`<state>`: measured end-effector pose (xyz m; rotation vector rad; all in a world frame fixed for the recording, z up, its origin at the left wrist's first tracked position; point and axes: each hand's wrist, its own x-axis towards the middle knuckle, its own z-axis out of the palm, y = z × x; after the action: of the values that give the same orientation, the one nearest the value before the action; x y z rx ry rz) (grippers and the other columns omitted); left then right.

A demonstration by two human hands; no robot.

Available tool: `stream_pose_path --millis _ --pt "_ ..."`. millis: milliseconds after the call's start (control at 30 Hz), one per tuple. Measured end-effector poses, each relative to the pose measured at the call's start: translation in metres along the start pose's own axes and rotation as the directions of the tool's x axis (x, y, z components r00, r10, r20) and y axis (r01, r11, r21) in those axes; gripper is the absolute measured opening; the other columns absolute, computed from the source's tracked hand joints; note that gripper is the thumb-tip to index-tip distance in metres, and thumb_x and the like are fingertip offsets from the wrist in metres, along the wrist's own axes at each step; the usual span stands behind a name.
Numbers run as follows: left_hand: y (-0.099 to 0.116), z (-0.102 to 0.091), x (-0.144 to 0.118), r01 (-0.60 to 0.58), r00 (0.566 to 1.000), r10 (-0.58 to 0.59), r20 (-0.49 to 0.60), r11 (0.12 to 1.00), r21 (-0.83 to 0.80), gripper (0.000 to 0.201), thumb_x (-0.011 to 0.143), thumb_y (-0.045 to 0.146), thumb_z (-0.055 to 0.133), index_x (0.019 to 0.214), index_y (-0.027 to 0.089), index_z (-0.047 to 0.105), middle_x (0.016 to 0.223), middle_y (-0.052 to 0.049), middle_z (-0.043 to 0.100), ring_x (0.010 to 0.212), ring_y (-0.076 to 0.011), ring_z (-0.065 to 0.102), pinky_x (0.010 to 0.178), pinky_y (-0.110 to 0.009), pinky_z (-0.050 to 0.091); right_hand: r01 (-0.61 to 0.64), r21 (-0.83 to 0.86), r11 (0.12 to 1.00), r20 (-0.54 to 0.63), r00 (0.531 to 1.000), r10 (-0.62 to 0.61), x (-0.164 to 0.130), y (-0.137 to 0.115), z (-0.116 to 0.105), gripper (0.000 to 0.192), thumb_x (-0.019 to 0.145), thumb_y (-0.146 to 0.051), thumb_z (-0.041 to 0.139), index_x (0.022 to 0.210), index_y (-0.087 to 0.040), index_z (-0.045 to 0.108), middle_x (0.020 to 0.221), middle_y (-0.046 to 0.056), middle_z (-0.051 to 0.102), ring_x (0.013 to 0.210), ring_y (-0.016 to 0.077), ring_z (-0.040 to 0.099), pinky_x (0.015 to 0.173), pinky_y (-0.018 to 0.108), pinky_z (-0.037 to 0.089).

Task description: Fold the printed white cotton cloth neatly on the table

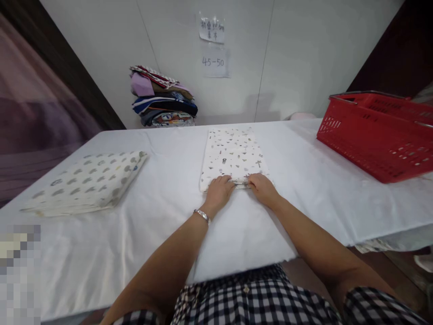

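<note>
A folded white cloth (233, 151) with small printed figures lies flat on the white-covered table (162, 234), straight in front of me. My left hand (219, 192) has its fingers curled over the near edge of this cloth, at the left corner side. Close by on the same edge, my right hand (263, 188) pinches the layered fold with thumb and fingers. Between the two hands the stacked layers of the fold show. The undersides of both hands and their thumbs are partly hidden.
Off to the left lies another folded cloth (89, 180) with grey mouse-head shapes. A red plastic basket (368, 140) stands at the right. Behind the table's far edge rises a stack of folded fabrics (164, 101). Handwritten paper signs (215, 62) hang on the wall.
</note>
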<state>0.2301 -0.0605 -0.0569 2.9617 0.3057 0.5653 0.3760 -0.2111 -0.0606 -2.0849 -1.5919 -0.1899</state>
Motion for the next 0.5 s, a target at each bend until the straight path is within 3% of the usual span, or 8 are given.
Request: stream_pose_path --millis 300,500 --pt "0.001 0.01 0.005 -0.055 0.998 0.056 -0.018 0.995 0.082 0.018 0.09 0.013 0.044 0.093 0.019 0.06 0.114 -0.006 0.06 0.105 -0.0205 0.052 0.085 -0.035 0.041 0.063 0.031 0.998 -0.041 0.997 -0.062 -0.002 -0.001 -0.001 0.012 0.085 -0.011 0.045 0.081 -0.019 0.053 0.086 0.007 0.06 0.083 0.0205 0.051 0.076 0.033 0.04" --pt "0.0 0.013 0.005 -0.04 0.995 0.042 -0.088 0.999 0.027 0.017 0.093 0.015 0.038 0.094 0.017 0.055 0.108 -0.007 0.06 0.103 -0.0194 0.053 0.087 -0.035 0.038 0.058 0.022 0.998 -0.022 0.998 -0.057 -0.005 -0.003 -0.004 0.007 0.082 -0.017 0.054 0.089 -0.018 0.055 0.095 0.009 0.062 0.09 0.0225 0.053 0.079 0.035 0.041"
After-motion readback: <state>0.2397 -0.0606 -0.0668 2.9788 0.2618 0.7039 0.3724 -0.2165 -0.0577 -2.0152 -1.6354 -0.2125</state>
